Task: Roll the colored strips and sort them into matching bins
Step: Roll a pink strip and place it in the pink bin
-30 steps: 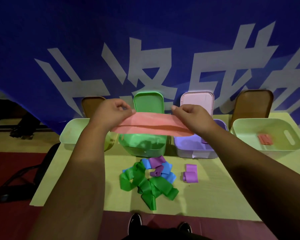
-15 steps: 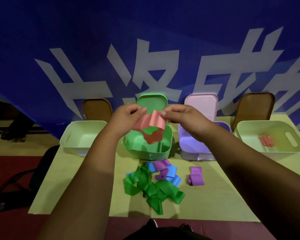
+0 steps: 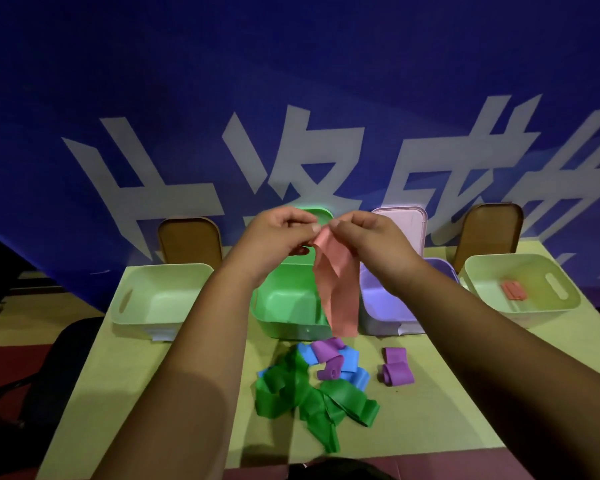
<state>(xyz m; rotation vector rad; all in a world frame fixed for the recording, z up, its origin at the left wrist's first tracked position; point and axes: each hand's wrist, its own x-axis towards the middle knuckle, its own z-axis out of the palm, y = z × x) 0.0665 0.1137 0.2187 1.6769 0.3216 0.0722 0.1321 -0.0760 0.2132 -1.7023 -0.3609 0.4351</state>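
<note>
The left hand (image 3: 278, 233) and right hand (image 3: 368, 240) both pinch the top of the pink strip (image 3: 336, 289), which hangs straight down.

Both bare forearms are being held out forward, converging at the middle. The left hand (image 3: 278, 233) and the right hand (image 3: 368, 237) are being held almost touching, fingers curled, and the top of the pink strip (image 3: 336, 289) is being pinched by both.
</note>
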